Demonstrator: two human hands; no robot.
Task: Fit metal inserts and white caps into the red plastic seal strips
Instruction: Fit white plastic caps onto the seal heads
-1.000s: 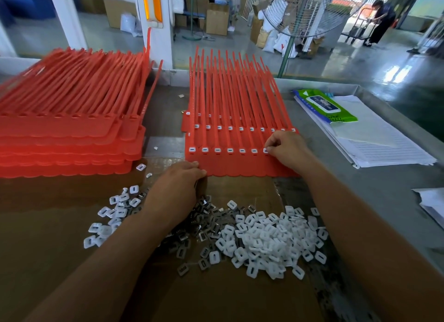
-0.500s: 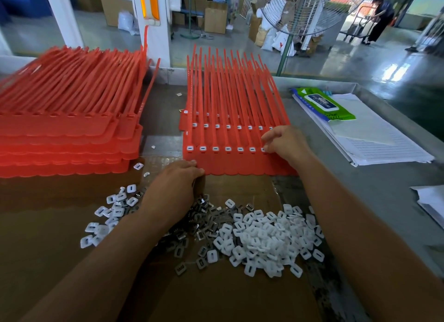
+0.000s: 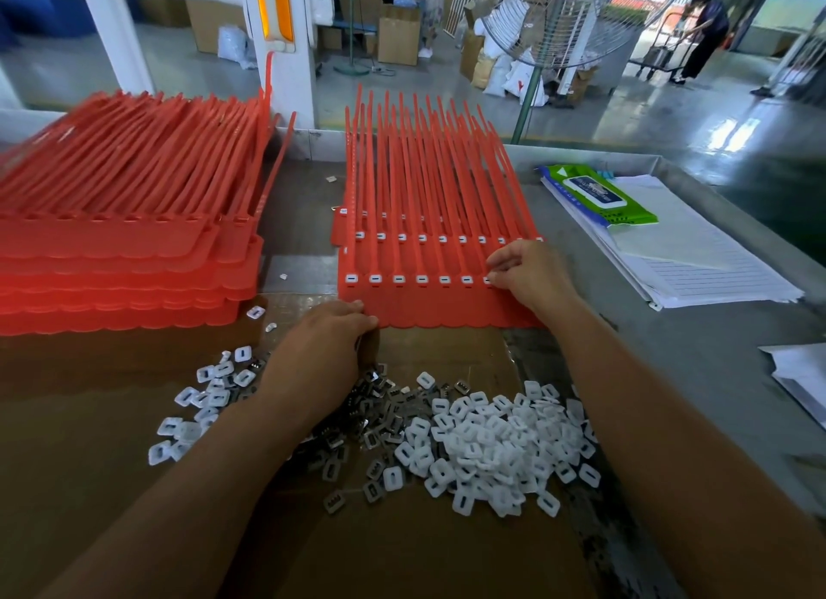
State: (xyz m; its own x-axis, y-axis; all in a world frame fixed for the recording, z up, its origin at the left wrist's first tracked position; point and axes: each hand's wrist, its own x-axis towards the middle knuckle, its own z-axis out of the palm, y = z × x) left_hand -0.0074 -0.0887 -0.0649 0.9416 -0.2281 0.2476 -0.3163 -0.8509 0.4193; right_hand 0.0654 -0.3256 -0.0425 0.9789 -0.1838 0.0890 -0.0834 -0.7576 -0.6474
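A sheet of red seal strips [image 3: 429, 306] lies in front of me, with a row of white caps [image 3: 398, 279] fitted across it. My right hand [image 3: 532, 277] rests on the sheet's right side, its fingertips pinching at the cap slot at the row's right end. My left hand [image 3: 319, 352] lies knuckles-up at the sheet's near left edge, fingers curled down; what it holds is hidden. Below it lie dark metal inserts [image 3: 380, 420] and a heap of loose white caps [image 3: 500, 446] on brown cardboard [image 3: 402, 554].
A tall stack of red strip sheets [image 3: 125, 241] fills the left. More loose white caps [image 3: 201, 397] are scattered left of my arm. Lined papers [image 3: 697, 259] and a green wipes pack [image 3: 599, 194] lie on the right. A fan and a person stand far behind.
My right hand's fingers have shifted slightly at the right end of the cap row. My left hand has stayed at the sheet's near edge.
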